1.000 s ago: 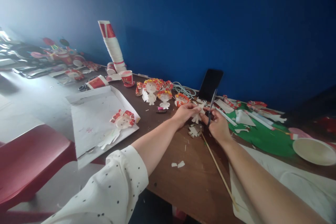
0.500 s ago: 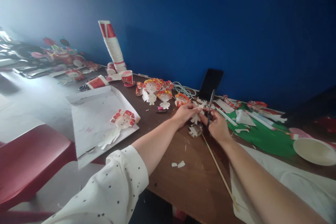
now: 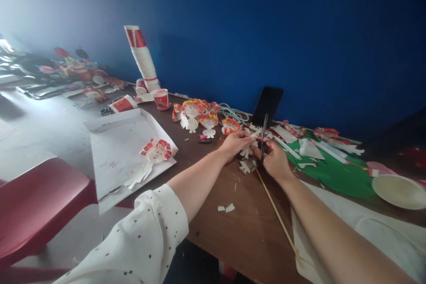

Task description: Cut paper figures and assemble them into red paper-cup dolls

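two bare hands, close together above a brown table.

item: left hand, thumb and fingers pinching a white paper cutout; the cutout sits between the two hands, its lower limbs hanging below the fingers, its upper part partly hidden.

item: right hand, fingers curled round the handles of a pair of scissors, blades pointing up and away; whether they are parted or meeting, cannot tell.

item: one loose paper piece, just below the hands; one thin stick, its far end near that piece.

item: two small scraps, nearer the person.

item: one dark phone, leaning at the blue wall, beyond the blades.

item: several fringed paper figures, left of the work; one green sheet, right of it.

risks, by judgement: a narrow limb may be lost if the blades stray inward; a left fingertip may be nicked, gripping so near the scissors; thin paper may crease or tear if pinched hard or tugged mid-cut; the loose piece may be swept among the offcuts by a dropping wrist; the stick may roll if the right forearm brushes it; the phone may topple if bumped, though its true distance is unclear.
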A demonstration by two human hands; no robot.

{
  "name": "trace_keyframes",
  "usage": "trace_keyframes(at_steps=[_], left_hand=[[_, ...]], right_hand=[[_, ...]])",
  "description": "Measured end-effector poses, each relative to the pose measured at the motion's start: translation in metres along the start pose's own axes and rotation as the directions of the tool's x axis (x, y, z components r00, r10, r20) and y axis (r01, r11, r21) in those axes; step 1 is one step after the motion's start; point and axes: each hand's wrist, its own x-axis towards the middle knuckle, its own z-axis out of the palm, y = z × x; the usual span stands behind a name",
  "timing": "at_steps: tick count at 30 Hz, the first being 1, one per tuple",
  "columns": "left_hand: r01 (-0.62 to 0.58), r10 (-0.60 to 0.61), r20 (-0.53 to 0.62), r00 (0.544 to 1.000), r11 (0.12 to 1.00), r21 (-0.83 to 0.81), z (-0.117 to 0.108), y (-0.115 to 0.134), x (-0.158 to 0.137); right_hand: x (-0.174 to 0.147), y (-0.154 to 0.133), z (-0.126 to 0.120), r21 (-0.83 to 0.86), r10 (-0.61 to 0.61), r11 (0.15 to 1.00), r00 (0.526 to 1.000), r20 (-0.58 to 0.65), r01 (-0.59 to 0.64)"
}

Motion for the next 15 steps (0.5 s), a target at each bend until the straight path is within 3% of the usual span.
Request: trace_keyframes(at_steps=[15], left_hand=[[-0.021,0.023,-0.025,0.999,0.997,0.07,-0.0011,-0.0024,0.0017]], right_hand=[[-0.0009,-0.0031,0.0007,-0.012,-0.004,1.0,1.0,-0.003,0.004]])
